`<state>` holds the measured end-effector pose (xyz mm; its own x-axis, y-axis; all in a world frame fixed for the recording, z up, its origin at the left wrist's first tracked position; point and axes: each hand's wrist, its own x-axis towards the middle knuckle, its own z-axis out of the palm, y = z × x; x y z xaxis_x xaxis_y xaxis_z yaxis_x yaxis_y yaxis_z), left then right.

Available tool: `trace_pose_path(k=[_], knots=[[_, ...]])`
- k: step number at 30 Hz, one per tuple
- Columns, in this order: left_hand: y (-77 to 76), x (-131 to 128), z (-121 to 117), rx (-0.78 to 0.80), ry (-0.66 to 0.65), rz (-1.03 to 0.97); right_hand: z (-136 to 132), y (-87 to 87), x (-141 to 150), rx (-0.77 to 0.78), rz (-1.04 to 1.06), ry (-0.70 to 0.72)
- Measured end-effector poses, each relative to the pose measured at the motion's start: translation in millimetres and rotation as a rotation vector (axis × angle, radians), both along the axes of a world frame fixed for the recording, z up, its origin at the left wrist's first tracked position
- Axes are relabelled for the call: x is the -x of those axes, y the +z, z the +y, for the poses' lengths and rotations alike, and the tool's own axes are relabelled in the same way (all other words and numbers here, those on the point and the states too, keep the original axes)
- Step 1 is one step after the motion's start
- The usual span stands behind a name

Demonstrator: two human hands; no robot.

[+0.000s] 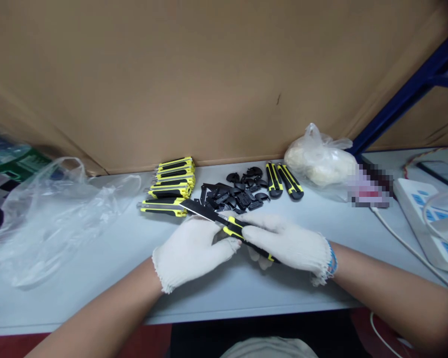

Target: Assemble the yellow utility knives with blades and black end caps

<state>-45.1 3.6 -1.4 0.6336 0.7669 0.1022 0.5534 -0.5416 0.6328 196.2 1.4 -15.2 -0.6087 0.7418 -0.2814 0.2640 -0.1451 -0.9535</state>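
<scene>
Left hand (190,251): gloved in white knit, it was closed at the front of the utility knife (233,229), just behind the blade.
Right hand (287,246): also gloved in white knit, with a blue-edged cuff (331,263), it lay over the knife's black and yellow handle.
Grip: both hands were narrow and closed on the knife, and they met around its middle. The fingers partly hid that section, so exactly where the left hand pinched was hard to tell.
Knife: it was held low over the tabletop (254,296), tilted across the space between the hands, with the handle toward the lower right. Its bare blade (199,210) pointed to the upper left.
Nearby knives: the blade tip reached just beside a single knife (164,208) lying in front of a stack of knives (173,178). A pair of knives (283,181) lay farther along.
Parts: black plastic pieces (235,194) lay heaped between the stack and the pair.
Bags: a clear plastic bag (48,219) lay to the left, and a cloudy bag (319,159) stood to the right.
Right edge: a white power strip (418,209) sat beside a phone (440,171).
Behind: a cardboard sheet (171,84) rose behind the tabletop.
</scene>
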Motion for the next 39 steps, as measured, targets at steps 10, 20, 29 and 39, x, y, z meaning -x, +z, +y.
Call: trace_pose_path(k=[10, 20, 29, 39], knots=[[-5.1, 2, 1, -0.029, -0.068, 0.054, -2, 10.3, 0, -0.233, -0.127, 0.053], [-9.7, 5, 1, -0.140, -0.052, 0.151, -2, 10.3, 0, -0.380, -0.230, 0.039], [-7.4, 5, 4, -0.135, -0.065, 0.127, 2, -0.9, -3, -0.040, -0.044, 0.081], [-2.4, 1, 0, -0.009, -0.124, 0.026, 1, 7.4, 1, 0.105, 0.160, 0.095]])
